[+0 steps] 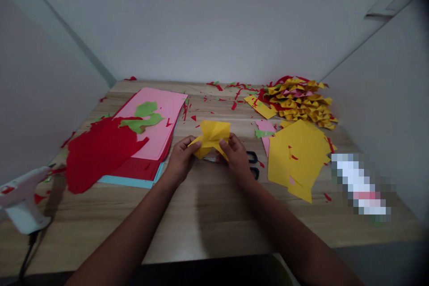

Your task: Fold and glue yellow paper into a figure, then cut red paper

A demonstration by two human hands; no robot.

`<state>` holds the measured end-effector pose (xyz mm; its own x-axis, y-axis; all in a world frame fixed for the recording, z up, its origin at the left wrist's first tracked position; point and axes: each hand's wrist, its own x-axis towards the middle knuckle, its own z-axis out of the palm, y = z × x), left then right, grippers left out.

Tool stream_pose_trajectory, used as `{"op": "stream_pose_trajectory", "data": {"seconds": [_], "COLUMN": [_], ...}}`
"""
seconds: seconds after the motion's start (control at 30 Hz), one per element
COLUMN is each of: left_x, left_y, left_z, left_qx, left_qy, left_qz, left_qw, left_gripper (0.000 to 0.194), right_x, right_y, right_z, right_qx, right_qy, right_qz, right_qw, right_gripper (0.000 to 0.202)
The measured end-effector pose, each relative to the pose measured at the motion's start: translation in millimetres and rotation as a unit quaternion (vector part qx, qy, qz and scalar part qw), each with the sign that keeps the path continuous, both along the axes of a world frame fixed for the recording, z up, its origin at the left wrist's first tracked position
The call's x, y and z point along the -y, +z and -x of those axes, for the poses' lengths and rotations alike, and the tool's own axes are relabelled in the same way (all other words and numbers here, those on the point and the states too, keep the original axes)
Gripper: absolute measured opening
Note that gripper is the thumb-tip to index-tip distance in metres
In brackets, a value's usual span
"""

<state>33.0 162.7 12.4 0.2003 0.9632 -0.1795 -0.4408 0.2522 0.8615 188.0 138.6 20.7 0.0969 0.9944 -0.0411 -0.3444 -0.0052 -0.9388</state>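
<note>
Over the middle of the table, a creased piece of yellow paper (214,132) is held up between both hands. My left hand (182,156) pinches its left corner, thumb on top. On the right side, my right hand (237,154) grips the other edge between thumb and fingers. Fold lines meet near the paper's middle, and its lower edge splits into flaps. Beneath my right hand lies a pair of scissors (254,157) with dark handles; its blades are partly hidden by the hand and paper.
Pink sheets (150,111) top a stack at left, with a torn red piece (100,154) and green scraps (147,120). A white glue gun (25,201) stands at far left. Yellow sheets (295,156) lie right, before a pile of folded yellow pieces (301,103). Red scraps litter the table.
</note>
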Motion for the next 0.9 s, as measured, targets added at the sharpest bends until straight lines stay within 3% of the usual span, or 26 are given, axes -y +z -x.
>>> {"op": "stream_pose_trajectory", "data": {"seconds": [0.13,0.37,0.57,0.73,0.9], "left_x": [0,-2,0,-2,-3], "left_y": [-2.1,6.0,8.9,9.9,7.2], "left_z": [-1,0,0,2,1], "left_qx": [0.004,0.030,0.016,0.026,0.003], "left_qy": [-0.007,0.039,0.050,0.070,0.035], "left_qz": [-0.014,-0.026,-0.020,-0.036,-0.019], "left_qw": [1.000,0.998,0.998,0.997,0.999], "left_gripper": [0.027,0.060,0.032,0.035,0.047], "right_x": [-1,-1,-3,-5,-6], "right_y": [-0.1,0.4,-2.0,-3.9,-6.1], "right_z": [-1,-2,-2,-2,-1], "right_qx": [0.045,0.061,0.067,0.062,0.068], "right_qy": [0.002,0.016,0.036,0.031,0.046], "right_qz": [0.016,0.015,0.006,-0.009,-0.010], "right_qw": [0.999,0.998,0.997,0.998,0.997], "right_gripper": [0.031,0.030,0.029,0.026,0.027]}}
